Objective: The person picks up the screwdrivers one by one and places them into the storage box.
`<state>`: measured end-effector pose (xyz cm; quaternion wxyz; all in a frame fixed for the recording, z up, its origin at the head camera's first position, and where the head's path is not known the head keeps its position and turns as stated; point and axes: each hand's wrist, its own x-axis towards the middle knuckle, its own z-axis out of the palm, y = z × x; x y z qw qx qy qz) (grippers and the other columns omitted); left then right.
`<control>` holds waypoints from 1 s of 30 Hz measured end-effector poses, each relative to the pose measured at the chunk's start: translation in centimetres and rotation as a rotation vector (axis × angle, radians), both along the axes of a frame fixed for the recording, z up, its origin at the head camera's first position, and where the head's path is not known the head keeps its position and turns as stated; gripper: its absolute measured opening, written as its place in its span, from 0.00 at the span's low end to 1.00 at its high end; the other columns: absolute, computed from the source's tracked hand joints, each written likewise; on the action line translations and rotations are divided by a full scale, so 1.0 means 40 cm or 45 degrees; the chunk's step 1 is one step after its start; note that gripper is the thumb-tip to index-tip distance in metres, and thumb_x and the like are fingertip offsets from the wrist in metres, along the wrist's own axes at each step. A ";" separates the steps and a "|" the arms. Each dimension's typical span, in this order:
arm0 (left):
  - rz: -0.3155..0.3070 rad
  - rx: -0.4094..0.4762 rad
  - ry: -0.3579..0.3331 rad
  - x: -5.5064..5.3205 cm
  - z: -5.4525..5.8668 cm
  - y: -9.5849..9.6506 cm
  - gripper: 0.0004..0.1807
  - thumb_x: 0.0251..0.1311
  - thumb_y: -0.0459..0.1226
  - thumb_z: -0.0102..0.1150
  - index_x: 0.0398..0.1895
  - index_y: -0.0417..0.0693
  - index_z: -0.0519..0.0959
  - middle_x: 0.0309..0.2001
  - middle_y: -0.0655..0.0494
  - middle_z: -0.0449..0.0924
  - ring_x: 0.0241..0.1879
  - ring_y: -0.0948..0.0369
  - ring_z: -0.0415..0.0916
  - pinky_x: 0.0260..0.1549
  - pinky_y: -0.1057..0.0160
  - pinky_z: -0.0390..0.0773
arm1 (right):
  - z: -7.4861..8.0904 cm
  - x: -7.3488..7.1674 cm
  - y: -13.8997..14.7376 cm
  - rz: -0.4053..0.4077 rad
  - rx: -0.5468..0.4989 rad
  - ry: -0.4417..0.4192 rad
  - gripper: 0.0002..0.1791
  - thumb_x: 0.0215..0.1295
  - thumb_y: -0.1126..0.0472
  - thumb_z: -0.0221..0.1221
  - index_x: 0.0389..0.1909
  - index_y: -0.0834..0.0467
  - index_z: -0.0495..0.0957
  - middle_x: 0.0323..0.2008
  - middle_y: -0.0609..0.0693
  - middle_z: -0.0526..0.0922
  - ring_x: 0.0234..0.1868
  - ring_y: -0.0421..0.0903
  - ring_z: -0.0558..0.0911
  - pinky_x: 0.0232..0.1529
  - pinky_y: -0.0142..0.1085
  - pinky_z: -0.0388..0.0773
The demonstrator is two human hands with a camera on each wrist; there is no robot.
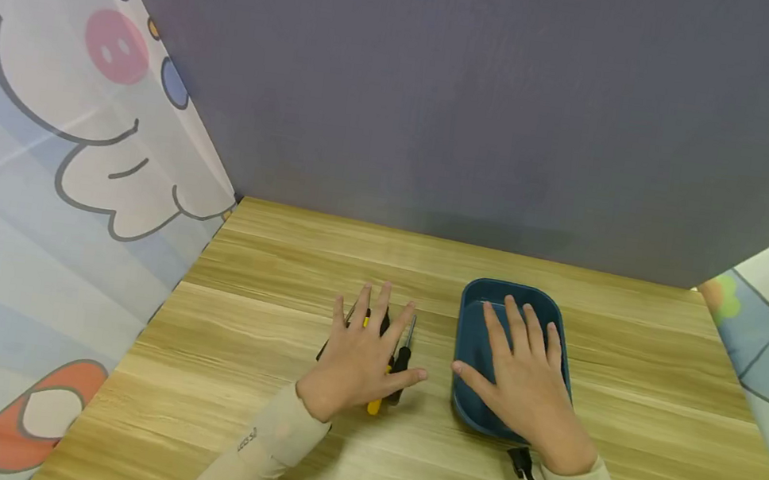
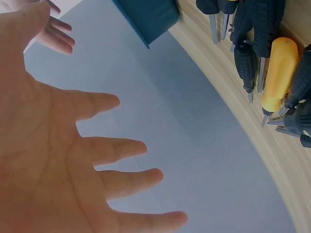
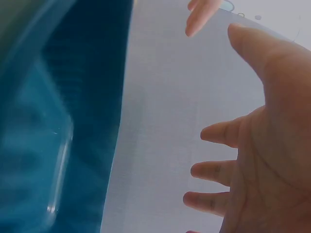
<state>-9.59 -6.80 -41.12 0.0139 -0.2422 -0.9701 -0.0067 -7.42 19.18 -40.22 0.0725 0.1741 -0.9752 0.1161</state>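
My left hand (image 1: 358, 361) is spread flat above a cluster of screwdrivers, its fingers straight and apart. Partly hidden beneath it lie a black-handled screwdriver (image 1: 401, 366) and a yellow handle end (image 1: 374, 407). From the left wrist, the palm faces the cluster, where a yellow-handled screwdriver (image 2: 280, 73) lies among several black-handled tools. My right hand (image 1: 522, 381) hovers over a dark blue rectangular tray (image 1: 465, 314), fingers spread and nothing gripped. In the right wrist view the tray's side wall (image 3: 95, 121) stands beside that hand.
Both hands are over a light wood-grain table (image 1: 259, 321). A grey panel (image 1: 480, 108) rises behind its far edge, and cartoon-printed curtains (image 1: 11, 226) hang at the sides. A black strap (image 1: 527, 470) shows near the right wrist.
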 end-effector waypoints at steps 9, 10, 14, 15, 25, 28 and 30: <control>0.036 0.028 -0.016 -0.001 0.001 -0.014 0.47 0.65 0.73 0.36 0.76 0.53 0.61 0.76 0.40 0.53 0.74 0.41 0.50 0.63 0.30 0.55 | 0.011 0.007 0.020 0.032 -0.030 -0.015 0.47 0.70 0.35 0.55 0.77 0.60 0.54 0.76 0.67 0.49 0.73 0.69 0.51 0.66 0.68 0.47; 0.038 0.040 -0.018 -0.001 0.000 -0.017 0.46 0.65 0.72 0.37 0.76 0.52 0.62 0.76 0.41 0.54 0.73 0.41 0.52 0.63 0.30 0.55 | 0.012 0.008 0.023 0.033 -0.037 -0.017 0.47 0.70 0.36 0.55 0.77 0.61 0.54 0.75 0.68 0.50 0.73 0.70 0.51 0.66 0.68 0.48; 0.040 0.060 -0.006 -0.001 -0.004 -0.029 0.43 0.69 0.68 0.39 0.74 0.50 0.64 0.74 0.41 0.58 0.71 0.43 0.58 0.61 0.32 0.61 | 0.016 0.009 0.038 0.026 -0.060 -0.050 0.46 0.71 0.38 0.56 0.76 0.64 0.55 0.74 0.70 0.52 0.72 0.72 0.51 0.65 0.69 0.49; 0.040 0.061 0.000 0.000 -0.004 -0.033 0.42 0.69 0.68 0.39 0.74 0.50 0.65 0.73 0.40 0.59 0.70 0.43 0.59 0.60 0.32 0.62 | 0.017 0.010 0.043 0.023 -0.059 -0.056 0.45 0.71 0.38 0.56 0.76 0.64 0.55 0.74 0.70 0.52 0.72 0.72 0.52 0.65 0.69 0.49; 0.052 0.066 0.079 -0.005 -0.011 -0.083 0.35 0.67 0.59 0.56 0.67 0.46 0.72 0.66 0.41 0.69 0.62 0.40 0.69 0.55 0.37 0.71 | 0.018 0.012 0.105 -0.008 -0.055 -0.096 0.44 0.72 0.41 0.56 0.75 0.68 0.55 0.72 0.74 0.52 0.70 0.75 0.53 0.62 0.70 0.53; 0.054 0.058 0.091 -0.009 -0.017 -0.101 0.33 0.66 0.57 0.60 0.64 0.45 0.75 0.63 0.41 0.72 0.59 0.41 0.72 0.52 0.38 0.74 | 0.015 0.011 0.128 -0.022 -0.047 -0.119 0.43 0.73 0.42 0.55 0.74 0.69 0.56 0.71 0.75 0.53 0.69 0.76 0.54 0.61 0.71 0.54; 0.066 0.046 0.089 -0.013 -0.022 -0.113 0.32 0.66 0.56 0.61 0.63 0.44 0.76 0.62 0.41 0.74 0.58 0.41 0.73 0.49 0.40 0.76 | 0.012 0.012 0.143 -0.026 -0.054 -0.115 0.42 0.74 0.43 0.55 0.73 0.71 0.57 0.70 0.76 0.54 0.67 0.76 0.56 0.60 0.70 0.55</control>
